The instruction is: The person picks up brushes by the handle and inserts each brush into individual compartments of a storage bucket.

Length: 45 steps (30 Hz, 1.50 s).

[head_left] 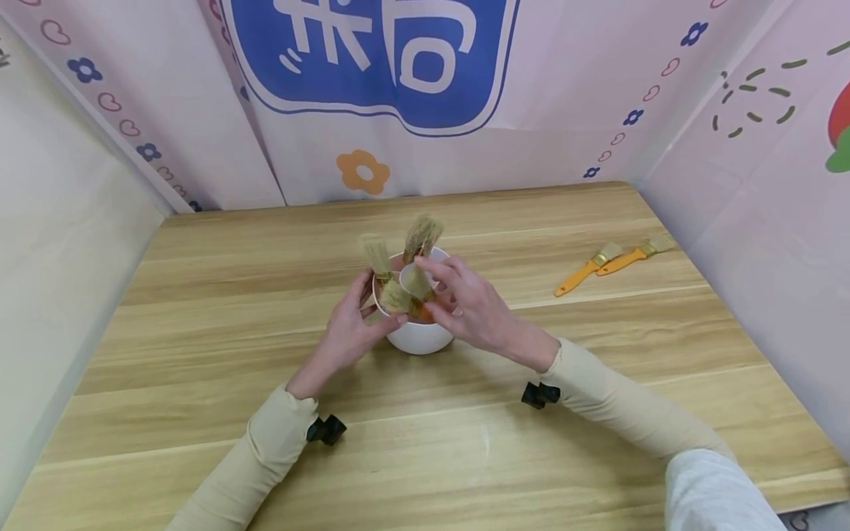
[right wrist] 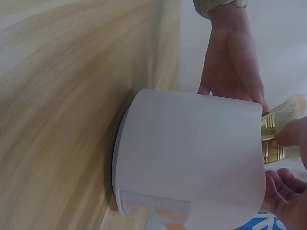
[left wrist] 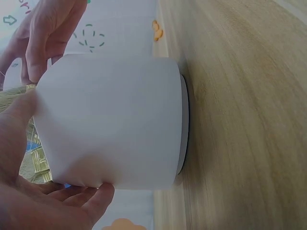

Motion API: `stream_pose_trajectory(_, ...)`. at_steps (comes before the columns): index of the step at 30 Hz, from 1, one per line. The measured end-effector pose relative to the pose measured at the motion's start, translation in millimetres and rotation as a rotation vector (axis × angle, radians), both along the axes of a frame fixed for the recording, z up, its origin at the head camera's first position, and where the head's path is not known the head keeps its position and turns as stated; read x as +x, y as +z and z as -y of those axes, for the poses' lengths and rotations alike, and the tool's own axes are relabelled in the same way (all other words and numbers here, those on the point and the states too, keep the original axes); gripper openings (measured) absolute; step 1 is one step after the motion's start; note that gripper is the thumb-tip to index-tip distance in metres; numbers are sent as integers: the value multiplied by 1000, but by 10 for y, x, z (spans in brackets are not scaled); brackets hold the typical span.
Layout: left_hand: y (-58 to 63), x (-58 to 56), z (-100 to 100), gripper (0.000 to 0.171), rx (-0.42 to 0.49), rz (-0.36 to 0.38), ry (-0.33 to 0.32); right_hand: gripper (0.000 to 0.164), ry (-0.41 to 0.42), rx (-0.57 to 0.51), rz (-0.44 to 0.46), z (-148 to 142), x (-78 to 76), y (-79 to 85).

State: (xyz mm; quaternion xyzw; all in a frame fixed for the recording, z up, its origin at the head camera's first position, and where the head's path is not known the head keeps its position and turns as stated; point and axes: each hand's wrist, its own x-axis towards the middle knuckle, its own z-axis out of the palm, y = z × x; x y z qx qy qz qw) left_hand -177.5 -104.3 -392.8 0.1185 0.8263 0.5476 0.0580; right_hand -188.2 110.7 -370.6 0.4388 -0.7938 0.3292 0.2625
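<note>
A white round holder with inner dividers stands upright on the table, with several paintbrushes in it, bristles up. My left hand grips the holder's left side, thumb at the near rim and fingers around the wall. Over the right rim, my right hand pinches a paintbrush between thumb and fingers; its handle is hidden inside. A paintbrush with pale bristles leans at the back left, a darker one behind. In the right wrist view, brass ferrules show just above the rim.
Two orange-handled paintbrushes lie on the wooden table at the right, close together. Printed white sheets stand along the table's back and sides. Each wrist carries a small black camera.
</note>
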Motion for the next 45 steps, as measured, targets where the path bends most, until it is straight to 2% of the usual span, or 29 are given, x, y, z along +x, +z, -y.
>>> stream_pose_trajectory(7,-19,-20,-4,91,3,-1,3,58,11,-73,9,-102,-5,16)
stream_pose_trajectory(13,-7,-29,-5,90,2,4,7,52,-77,-119,72,-322,-61,-11)
stream_pose_trajectory(16,6,-27,-5,89,-2,7,9,52,-180,-104,133,-476,-107,-23)
stream_pose_trajectory(20,13,-29,-11,89,-5,15,11,53,-376,-53,256,-738,-215,-64)
stream_pose_trajectory(23,16,-26,-12,90,-14,20,11,54,-531,-6,412,-981,-332,-105)
stream_pose_trajectory(28,25,-18,-14,90,-18,28,9,57,-734,79,650,-1433,-533,-148)
stream_pose_trajectory(35,34,-10,3,90,-12,29,12,60,-991,206,761,-1864,-849,-162)
stream_pose_trajectory(39,21,-19,2,91,-21,27,5,60,-1064,246,821,-2023,-978,-208)
stream_pose_trajectory(45,7,-28,4,90,-12,21,-1,54,-1062,304,871,-2098,-1034,-234)
